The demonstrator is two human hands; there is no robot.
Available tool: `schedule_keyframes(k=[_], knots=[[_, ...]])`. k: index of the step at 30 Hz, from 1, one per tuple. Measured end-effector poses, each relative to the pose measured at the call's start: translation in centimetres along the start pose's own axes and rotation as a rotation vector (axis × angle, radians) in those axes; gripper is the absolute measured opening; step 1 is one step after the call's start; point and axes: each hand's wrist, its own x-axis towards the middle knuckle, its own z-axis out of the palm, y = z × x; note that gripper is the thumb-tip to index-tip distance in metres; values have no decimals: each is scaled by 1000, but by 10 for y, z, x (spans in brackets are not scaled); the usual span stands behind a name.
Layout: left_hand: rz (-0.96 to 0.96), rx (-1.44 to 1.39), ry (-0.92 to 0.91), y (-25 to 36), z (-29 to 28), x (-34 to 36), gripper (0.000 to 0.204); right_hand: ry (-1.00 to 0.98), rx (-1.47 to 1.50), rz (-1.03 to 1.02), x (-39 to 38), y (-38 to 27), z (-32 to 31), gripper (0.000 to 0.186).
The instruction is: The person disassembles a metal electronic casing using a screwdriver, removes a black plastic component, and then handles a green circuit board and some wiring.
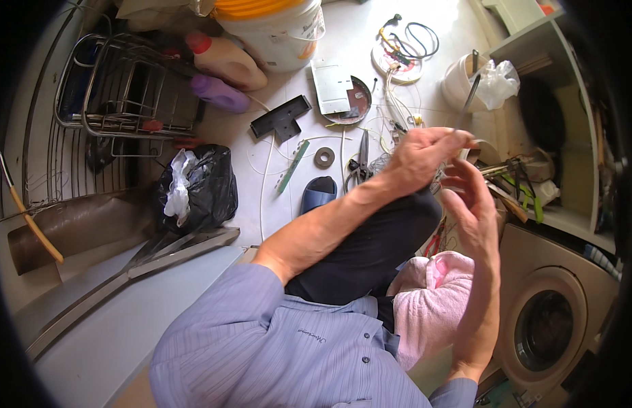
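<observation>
My left hand [425, 158] is raised above my bent knee, its fingers pinched together. A thin dark grey strip [470, 98] rises from its fingertips toward the white bucket; its exact kind is unclear. Just below, my right hand [474, 207] has its fingers curved and its thumb apart, with a gap between them. A small whitish piece shows between the two hands, mostly hidden by the fingers. Beyond my left hand lie thin white wires [396, 109] and a pair of dark scissors [361, 163] on the floor.
On the floor lie a black plastic housing [280, 117], a green strip [293, 166], a grey ring [323, 158], a round dark pan-like base [360, 102] and a coiled cable [425, 39]. A black bag [207, 190] stands left. A washing machine [510, 272] and shelf [591, 136] border the right.
</observation>
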Motion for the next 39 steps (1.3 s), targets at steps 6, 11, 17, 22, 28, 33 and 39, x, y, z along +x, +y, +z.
schedule_keyframes(k=[6, 11, 17, 22, 28, 33, 39], knots=[[-319, -19, -202, 12, 18, -9, 48, 181, 282, -10, -2, 21, 12, 24], [-232, 817, 488, -116, -162, -77, 41, 197, 323, 130, -17, 31, -15, 14], [-605, 1569, 535, -171, -299, -193, 51, 215, 293, 189, -29, 59, -31, 14], [-797, 1382, 606, -184, -360, -201, 25, 197, 259, 205, -15, 63, -27, 13], [-900, 320, 503, -128, -340, -181, 19, 216, 61, 216, -20, 55, -29, 13], [-964, -156, 421, -141, -360, -186, 30, 128, -119, 170, -21, 59, -17, 14], [-961, 335, 633, -188, -349, -179, 30, 65, -139, 200, -21, 59, -13, 14]])
